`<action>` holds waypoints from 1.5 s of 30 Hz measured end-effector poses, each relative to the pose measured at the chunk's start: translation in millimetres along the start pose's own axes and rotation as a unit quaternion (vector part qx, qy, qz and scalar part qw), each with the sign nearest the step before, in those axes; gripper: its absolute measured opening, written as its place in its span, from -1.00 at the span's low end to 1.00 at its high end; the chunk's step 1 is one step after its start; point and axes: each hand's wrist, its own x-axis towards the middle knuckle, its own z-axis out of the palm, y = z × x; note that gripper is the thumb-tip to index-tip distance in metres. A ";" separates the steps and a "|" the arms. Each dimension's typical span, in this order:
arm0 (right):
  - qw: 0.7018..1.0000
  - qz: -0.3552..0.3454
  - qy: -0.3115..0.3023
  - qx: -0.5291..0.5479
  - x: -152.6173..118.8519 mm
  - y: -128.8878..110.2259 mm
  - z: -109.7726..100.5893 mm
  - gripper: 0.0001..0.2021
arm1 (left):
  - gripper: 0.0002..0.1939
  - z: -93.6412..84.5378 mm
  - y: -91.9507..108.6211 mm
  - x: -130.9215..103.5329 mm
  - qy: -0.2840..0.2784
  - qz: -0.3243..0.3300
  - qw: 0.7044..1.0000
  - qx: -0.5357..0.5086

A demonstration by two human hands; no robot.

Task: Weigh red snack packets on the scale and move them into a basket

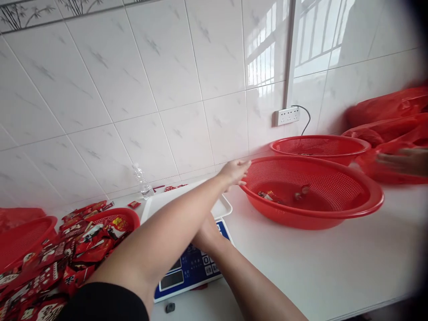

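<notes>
My left hand (236,173) reaches across to the left rim of a large red perforated basket (310,214). Its fingers are loosely bent and apart, with nothing visible in them. A few small wrapped packets (269,196) lie in that basket, and one more (302,191) looks blurred. My right hand (207,236) is over the blue keypad of a digital scale (190,276), crossed beneath my left forearm, which hides its fingers. Behind my left arm shows the scale's white tray (220,206).
Red snack packets (50,258) are heaped at left around a small red basket (132,214). A clear bottle (143,182) stands by the wall. Another red basket (321,145), red bags (394,116) and another person's blurred hand (406,161) are at right. A socket strip (287,117) is on the wall.
</notes>
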 end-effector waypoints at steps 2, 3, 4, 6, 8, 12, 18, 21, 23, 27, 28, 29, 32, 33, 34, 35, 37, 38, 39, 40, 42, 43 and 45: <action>0.999 -0.009 -0.005 -0.044 0.1 -4.3 -4.5 -0.79 | -0.75 -39.3 -3.7 -18.7 -0.007 -0.009 0.997 0.075; 0.998 -0.011 -0.003 -0.066 0.5 -5.7 -6.0 -0.78 | -0.76 -60.9 -8.1 -29.8 -0.005 -0.022 0.993 0.120; 0.997 -0.011 0.002 -0.081 1.0 -6.6 -7.1 -0.77 | -0.76 -82.9 -13.8 -42.1 -0.002 -0.038 0.985 0.170; 0.996 -0.005 0.007 -0.091 1.9 -6.9 -7.7 -0.76 | -0.67 -124.9 -27.8 -69.6 -0.007 -0.088 0.957 0.277; 0.995 0.004 -0.002 -0.097 2.3 -6.1 -6.9 -0.76 | -0.55 -159.1 -42.0 -98.0 -0.031 -0.127 0.910 0.395; 0.996 0.010 0.000 -0.092 1.1 -3.8 -3.9 -0.75 | -0.34 -189.4 -63.4 -141.5 -0.093 -0.202 0.839 0.496; 0.996 0.016 0.003 -0.088 -0.1 -2.6 -2.2 -0.75 | -0.42 -159.1 -75.5 -147.1 -0.064 -0.127 0.848 0.510; 0.997 0.019 -0.005 -0.076 0.4 -2.9 -3.6 -0.75 | -0.64 -145.6 -78.8 -137.5 -0.042 -0.088 0.862 0.498; 0.998 0.021 -0.012 -0.066 0.4 -3.7 -4.9 -0.74 | -0.71 -144.7 -82.6 -133.7 -0.024 -0.085 0.884 0.458; 0.998 -0.016 -0.039 -0.042 -1.8 -7.6 -5.9 -0.69 | -0.74 -150.4 -90.2 -135.4 0.031 -0.130 0.943 0.305; 0.998 -0.033 -0.049 -0.037 -2.6 -8.9 -5.7 -0.64 | -0.77 -150.2 -90.4 -137.1 0.040 -0.137 0.956 0.256; 0.997 -0.050 -0.058 -0.033 -3.4 -10.1 -5.3 -0.58 | -0.82 -148.6 -89.5 -138.8 0.044 -0.139 0.968 0.203; 0.995 -0.069 -0.070 -0.003 -4.6 -12.8 -3.5 -0.45 | -0.92 -137.2 -80.8 -143.5 0.067 -0.130 0.988 0.052; 0.996 -0.064 -0.064 0.016 -4.5 -13.3 -3.0 -0.45 | -0.90 -132.2 -76.9 -144.8 0.081 -0.124 0.989 0.015; 0.996 -0.058 -0.054 0.037 -4.3 -13.6 -2.5 -0.46 | -0.88 -127.2 -73.0 -146.2 0.094 -0.116 0.989 -0.013; 0.996 -0.055 -0.041 0.060 -4.1 -13.8 -2.1 -0.48 | -0.87 -122.6 -69.6 -147.6 0.106 -0.105 0.988 -0.029; 0.992 -0.065 -0.016 0.104 -4.1 -14.4 -0.8 -0.51 | -0.87 -114.8 -65.2 -151.1 0.129 -0.076 0.988 -0.041; 0.990 -0.074 -0.006 0.123 -4.5 -15.0 0.3 -0.52 | -0.88 -111.5 -64.5 -153.3 0.140 -0.061 0.987 -0.041; 0.987 -0.084 0.003 0.137 -5.3 -15.8 1.9 -0.53 | -0.87 -108.4 -64.8 -155.8 0.153 -0.047 0.986 -0.040; 0.985 -0.093 0.013 0.145 -6.3 -17.0 3.9 -0.54 | -0.84 -105.4 -65.9 -158.8 0.170 -0.035 0.984 -0.037; 0.982 -0.110 0.040 0.151 -9.0 -20.1 9.2 -0.57 | -0.69 -99.4 -69.4 -165.9 0.204 -0.011 0.979 -0.018; 0.980 -0.119 0.057 0.151 -10.3 -21.9 12.2 -0.59 | -0.62 -96.4 -70.8 -170.1 0.219 0.002 0.976 0.001; 0.975 -0.137 0.085 0.153 -12.4 -25.7 17.4 -0.66 | -0.51 -91.2 -71.3 -179.8 0.235 0.017 0.971 0.038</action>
